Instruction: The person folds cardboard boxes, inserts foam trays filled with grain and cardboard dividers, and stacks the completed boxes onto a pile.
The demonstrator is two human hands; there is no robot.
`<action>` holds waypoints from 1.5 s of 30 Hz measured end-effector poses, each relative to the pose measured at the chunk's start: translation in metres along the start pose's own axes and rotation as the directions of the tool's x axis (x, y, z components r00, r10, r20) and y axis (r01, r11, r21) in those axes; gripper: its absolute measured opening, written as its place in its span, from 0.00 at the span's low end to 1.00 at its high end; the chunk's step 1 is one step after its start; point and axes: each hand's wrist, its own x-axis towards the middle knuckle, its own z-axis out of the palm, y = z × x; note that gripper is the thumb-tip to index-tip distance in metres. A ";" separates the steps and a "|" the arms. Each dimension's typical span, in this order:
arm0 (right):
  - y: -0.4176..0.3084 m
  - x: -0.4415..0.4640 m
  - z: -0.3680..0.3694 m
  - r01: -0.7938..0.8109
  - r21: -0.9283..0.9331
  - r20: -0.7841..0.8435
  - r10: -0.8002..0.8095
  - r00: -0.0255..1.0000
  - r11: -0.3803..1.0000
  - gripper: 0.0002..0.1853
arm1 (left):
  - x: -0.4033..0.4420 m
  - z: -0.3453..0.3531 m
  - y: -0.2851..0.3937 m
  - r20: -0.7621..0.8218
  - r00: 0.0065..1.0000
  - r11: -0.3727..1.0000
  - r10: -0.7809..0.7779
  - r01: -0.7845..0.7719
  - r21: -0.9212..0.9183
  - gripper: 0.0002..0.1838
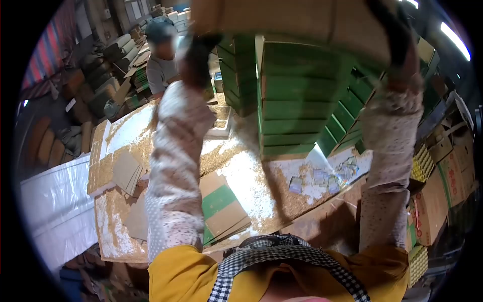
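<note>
A large cardboard box (271, 19) is raised at the top of the view, above stacked green boxes (297, 95). My left hand (203, 58), dark-gloved and blurred, grips the box's left end. At its right end, my right hand (395, 38), also in a dark glove, holds the box. Both arms are stretched up and forward in pale spotted sleeves. The top edge of the view cuts off part of the box.
A co-worker (162, 55) in a cap stands at the upper left. Below lie flat cardboard sheets (224, 206), granular material (121, 166) on the table and small packets (324, 178). Yellow trays (421, 163) and printed cartons (432, 206) are at the right.
</note>
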 end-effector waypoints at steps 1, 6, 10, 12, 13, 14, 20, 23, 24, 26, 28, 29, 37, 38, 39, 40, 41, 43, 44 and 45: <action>0.025 0.000 -0.007 -0.060 0.141 -0.082 0.072 0.994 0.988 0.19 | 0.022 0.026 -0.023 0.049 0.998 1.000 0.026 -0.026 0.001 0.26; 0.106 -0.011 -0.003 -0.173 0.796 -0.213 0.536 0.817 0.580 0.12 | -0.042 0.107 -0.079 0.156 0.987 0.854 0.030 -0.106 0.510 0.27; 0.137 -0.032 0.041 -0.227 0.892 -0.133 0.706 0.695 0.391 0.15 | -0.052 0.101 -0.105 0.093 0.996 0.834 0.011 -0.060 0.549 0.35; 0.142 -0.042 0.070 -0.307 0.877 -0.081 0.744 0.664 0.369 0.17 | -0.054 0.095 -0.109 0.059 0.995 0.868 -0.086 0.046 0.494 0.40; 0.143 -0.044 0.082 -0.339 0.868 -0.064 0.758 0.649 0.363 0.18 | -0.052 0.094 -0.108 -0.001 0.999 0.861 -0.053 0.046 0.506 0.43; 0.143 -0.047 0.092 -0.371 0.857 -0.047 0.771 0.635 0.358 0.19 | -0.053 0.094 -0.107 -0.059 0.998 0.857 -0.020 0.048 0.512 0.46; 0.089 -0.066 0.058 -0.453 0.877 0.065 0.894 0.444 0.161 0.24 | -0.056 0.118 -0.082 -0.056 0.995 0.536 0.085 0.001 0.844 0.44; 0.061 -0.102 0.077 -0.395 0.715 -0.112 0.651 0.750 0.577 0.31 | -0.069 0.119 -0.120 -0.119 0.990 0.937 0.070 -0.024 0.348 0.46; 0.062 -0.126 0.117 -0.387 0.473 -0.278 0.551 0.787 0.792 0.31 | -0.074 0.120 -0.129 -0.135 0.988 0.940 0.069 -0.019 0.341 0.48; 0.099 -0.191 0.154 -0.362 -0.033 -0.326 0.332 0.885 0.932 0.28 | -0.093 0.116 -0.111 -0.086 0.995 0.777 -0.054 0.096 0.622 0.49; 0.115 -0.214 0.165 -0.234 -0.505 -0.233 0.130 0.964 0.831 0.26 | -0.123 0.095 -0.119 -0.052 0.993 0.718 -0.105 0.112 0.687 0.49; 0.076 -0.202 0.154 -0.285 -0.423 -0.300 0.164 0.940 0.860 0.26 | -0.154 0.087 -0.124 -0.035 0.996 0.683 -0.088 0.085 0.726 0.48; -0.239 -0.323 0.265 -0.814 0.333 0.736 0.408 0.540 0.476 0.31 | -0.551 -0.201 -0.060 -0.798 0.424 -0.183 -0.428 0.824 0.536 0.40; -0.274 -0.329 0.290 -0.924 0.190 0.857 0.404 0.321 0.331 0.34 | -0.582 -0.226 -0.049 -0.915 0.299 -0.398 -0.272 0.831 0.390 0.44; -0.296 -0.372 0.333 -0.943 0.176 0.853 0.435 0.290 0.283 0.38 | -0.608 -0.244 -0.046 -0.979 0.187 -0.569 -0.079 0.798 0.199 0.47; -0.318 -0.405 0.369 -0.956 0.154 0.828 0.495 0.264 0.251 0.41 | -0.621 -0.255 -0.046 -0.979 0.121 -0.529 -0.164 0.827 0.191 0.49; -0.342 -0.411 0.392 -0.984 0.091 0.893 0.451 0.012 -0.154 0.42 | -0.633 -0.263 -0.047 -0.967 0.055 -0.489 -0.247 0.855 0.174 0.50; -0.393 -0.446 0.428 -0.709 -0.368 0.772 0.623 0.127 0.601 0.40 | -0.635 -0.260 -0.046 -0.932 -0.020 -0.440 -0.361 0.885 0.152 0.52; -0.398 -0.439 0.424 -0.834 -0.258 0.823 0.563 0.075 0.488 0.39 | -0.635 -0.263 -0.043 -0.934 0.029 -0.343 -0.357 0.926 0.160 0.49; -0.395 -0.434 0.414 -0.926 -0.153 0.871 0.490 0.039 0.345 0.37 | -0.636 -0.265 -0.036 -0.934 0.075 -0.242 -0.348 0.956 0.166 0.46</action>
